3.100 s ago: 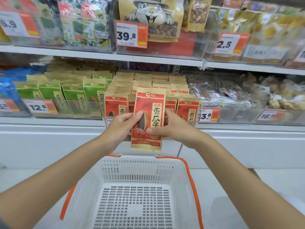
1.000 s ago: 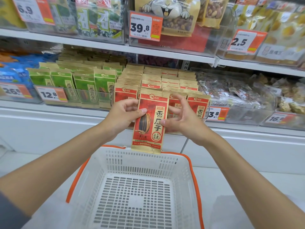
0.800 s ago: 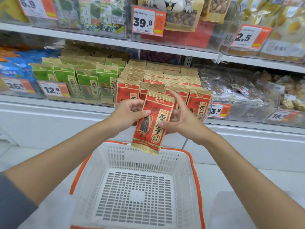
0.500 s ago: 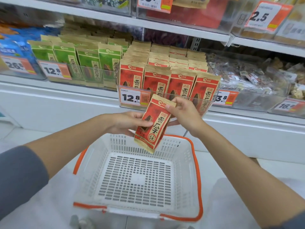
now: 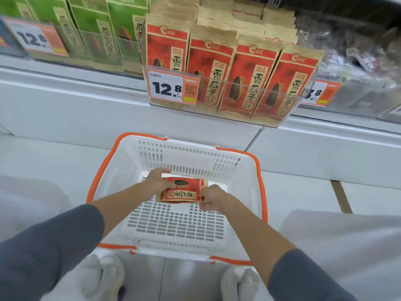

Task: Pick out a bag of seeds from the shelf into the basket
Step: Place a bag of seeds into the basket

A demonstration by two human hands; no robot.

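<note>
Seed bag (image 5: 181,190) lies flat, low inside basket (image 5: 258,170), long axis running L-R between both hands. Left hand (image 5: 156,181) and right hand (image 5: 211,197) each pinch one end; next: just let go.

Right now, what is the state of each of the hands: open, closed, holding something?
Left hand: closed, gripping one end of the red seed bag, inside the basket.
Right hand: closed, gripping the bag's other end.

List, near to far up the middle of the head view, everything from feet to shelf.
White shoes → basket's near rim → red seed bag → 12.8 price tag → shelved red bags.
</note>
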